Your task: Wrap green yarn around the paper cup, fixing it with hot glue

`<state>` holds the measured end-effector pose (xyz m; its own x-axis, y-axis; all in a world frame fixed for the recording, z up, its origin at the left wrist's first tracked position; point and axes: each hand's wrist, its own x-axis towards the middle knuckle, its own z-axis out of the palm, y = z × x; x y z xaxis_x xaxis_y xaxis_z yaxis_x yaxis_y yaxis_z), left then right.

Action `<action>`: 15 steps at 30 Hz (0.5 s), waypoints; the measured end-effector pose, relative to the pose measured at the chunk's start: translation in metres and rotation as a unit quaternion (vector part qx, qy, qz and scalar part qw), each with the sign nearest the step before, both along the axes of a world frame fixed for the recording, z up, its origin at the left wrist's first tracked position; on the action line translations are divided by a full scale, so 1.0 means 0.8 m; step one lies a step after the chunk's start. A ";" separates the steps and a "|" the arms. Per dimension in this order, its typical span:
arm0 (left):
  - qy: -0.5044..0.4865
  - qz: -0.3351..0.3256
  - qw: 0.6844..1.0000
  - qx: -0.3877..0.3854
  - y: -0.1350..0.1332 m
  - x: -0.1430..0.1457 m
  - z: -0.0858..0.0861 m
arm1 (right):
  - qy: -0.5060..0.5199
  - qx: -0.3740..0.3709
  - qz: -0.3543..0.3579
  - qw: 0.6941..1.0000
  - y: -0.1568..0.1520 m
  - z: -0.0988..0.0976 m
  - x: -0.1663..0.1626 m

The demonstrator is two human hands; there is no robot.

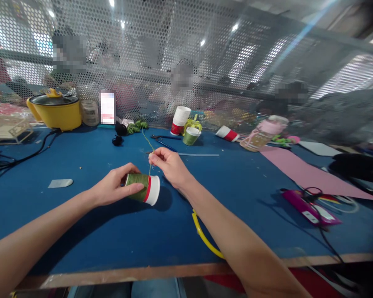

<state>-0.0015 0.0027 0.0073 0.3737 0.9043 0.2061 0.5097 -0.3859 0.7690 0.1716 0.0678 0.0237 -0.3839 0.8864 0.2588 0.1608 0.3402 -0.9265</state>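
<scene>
My left hand (116, 188) grips a paper cup (144, 189) held on its side above the blue table (81, 231). Most of the cup is wound with green cord; a red band and the white rim show at its right end. My right hand (169, 164) pinches the green cord (148, 142) just above the cup. The cord runs away from my fingers to a green bundle (137, 125) at the back of the table.
A yellow pot (56, 110) stands back left with black cables (18, 159). A cup stack (180, 120), a green-wrapped cup (191, 135), a fallen cup (227, 133) and a pink bottle (262, 134) line the mesh wall. Pink paper (307, 174), a magenta tool (309, 207) and a yellow tube (205, 238) lie right.
</scene>
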 end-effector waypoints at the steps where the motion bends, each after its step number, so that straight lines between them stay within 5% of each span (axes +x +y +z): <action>1: 0.000 -0.003 1.000 0.008 0.000 0.000 0.000 | -0.004 0.001 0.001 1.000 0.000 0.000 0.000; 15: 0.015 -0.027 0.994 0.110 0.000 -0.002 -0.001 | -0.065 -0.005 0.026 0.998 -0.001 -0.003 0.001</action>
<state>-0.0032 0.0024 0.0068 0.4293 0.8175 0.3840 0.5049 -0.5697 0.6484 0.1721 0.0673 0.0212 -0.4589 0.8667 0.1956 0.2621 0.3423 -0.9023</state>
